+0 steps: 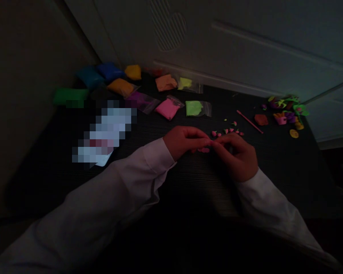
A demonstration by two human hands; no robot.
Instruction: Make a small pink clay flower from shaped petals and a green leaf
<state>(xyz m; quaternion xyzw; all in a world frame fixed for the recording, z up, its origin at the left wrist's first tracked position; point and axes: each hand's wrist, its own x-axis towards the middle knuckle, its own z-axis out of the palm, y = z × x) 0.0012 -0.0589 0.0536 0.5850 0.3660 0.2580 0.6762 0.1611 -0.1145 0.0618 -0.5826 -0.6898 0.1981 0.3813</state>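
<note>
A tiny piece of pink modelling clay [211,142] is pinched between the fingertips of both hands. My left hand [183,143] comes in from the left, closed on it with thumb and forefinger. From the right, my right hand [238,156] meets it in a similar pinch. Just below the fingertips lie small flat pink clay pieces [204,150], partly hidden by my left hand. Behind my right hand sit several tiny pink clay shapes with green tops [214,134], close to its knuckles.
A thin pink modelling tool [249,121] lies beside a reddish-brown clay lump [261,120]. Finished-looking colourful clay figures [287,110] crowd the right back. Clay packets, including a pink one [168,108] and a light green one [193,108], stand behind a lit, blurred phone [104,158].
</note>
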